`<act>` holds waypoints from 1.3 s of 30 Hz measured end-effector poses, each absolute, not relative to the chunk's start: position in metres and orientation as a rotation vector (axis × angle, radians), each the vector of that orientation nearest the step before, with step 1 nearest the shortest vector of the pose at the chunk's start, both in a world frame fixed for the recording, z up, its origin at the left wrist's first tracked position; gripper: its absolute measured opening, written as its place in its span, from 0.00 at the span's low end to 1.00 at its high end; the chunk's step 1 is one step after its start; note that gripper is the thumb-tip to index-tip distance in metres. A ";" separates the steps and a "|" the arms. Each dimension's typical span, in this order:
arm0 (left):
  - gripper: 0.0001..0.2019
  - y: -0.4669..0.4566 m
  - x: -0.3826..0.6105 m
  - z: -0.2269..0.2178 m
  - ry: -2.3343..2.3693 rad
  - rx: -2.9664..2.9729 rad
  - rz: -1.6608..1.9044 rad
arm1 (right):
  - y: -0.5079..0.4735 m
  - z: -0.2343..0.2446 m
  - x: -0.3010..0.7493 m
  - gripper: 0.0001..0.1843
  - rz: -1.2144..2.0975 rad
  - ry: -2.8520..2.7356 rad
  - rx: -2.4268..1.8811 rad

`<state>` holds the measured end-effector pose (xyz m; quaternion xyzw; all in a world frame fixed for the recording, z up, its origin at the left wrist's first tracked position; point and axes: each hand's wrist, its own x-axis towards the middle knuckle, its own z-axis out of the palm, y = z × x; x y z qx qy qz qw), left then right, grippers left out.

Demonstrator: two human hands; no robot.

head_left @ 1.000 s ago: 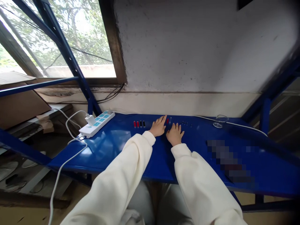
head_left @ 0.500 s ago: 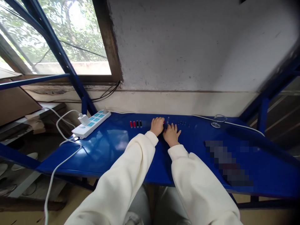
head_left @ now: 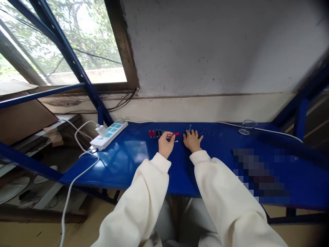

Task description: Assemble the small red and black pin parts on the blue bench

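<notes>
My left hand (head_left: 166, 143) pinches a small red cylinder (head_left: 176, 134) between thumb and fingers, just above the blue table (head_left: 128, 171). A tiny pale piece (head_left: 176, 141) shows just below it. To the left of this hand, red cylinders (head_left: 151, 133) and black cylinders (head_left: 158, 133) stand in a row. My right hand (head_left: 192, 141) rests on the table with its fingers spread. Beyond its fingertips a small clear tube (head_left: 190, 127) stands upright. Several tiny clear pieces (head_left: 205, 130) stand to its right, too small to make out.
A white power strip (head_left: 109, 134) with a plug and cable lies at the table's left end. A clear round container (head_left: 247, 128) is at the back right, by a white cable (head_left: 277, 133) along the wall. A blurred dark patch covers the right side.
My left hand has drawn away from my right, bringing the red cylinder into view. The right hand stays spread on the table. The view has shifted slightly.
</notes>
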<state>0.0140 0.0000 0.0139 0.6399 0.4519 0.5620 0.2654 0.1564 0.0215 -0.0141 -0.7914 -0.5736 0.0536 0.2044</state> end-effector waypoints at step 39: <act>0.08 0.008 0.007 -0.001 1.187 1.349 1.523 | 0.004 -0.001 0.148 0.14 0.664 -1.108 -1.009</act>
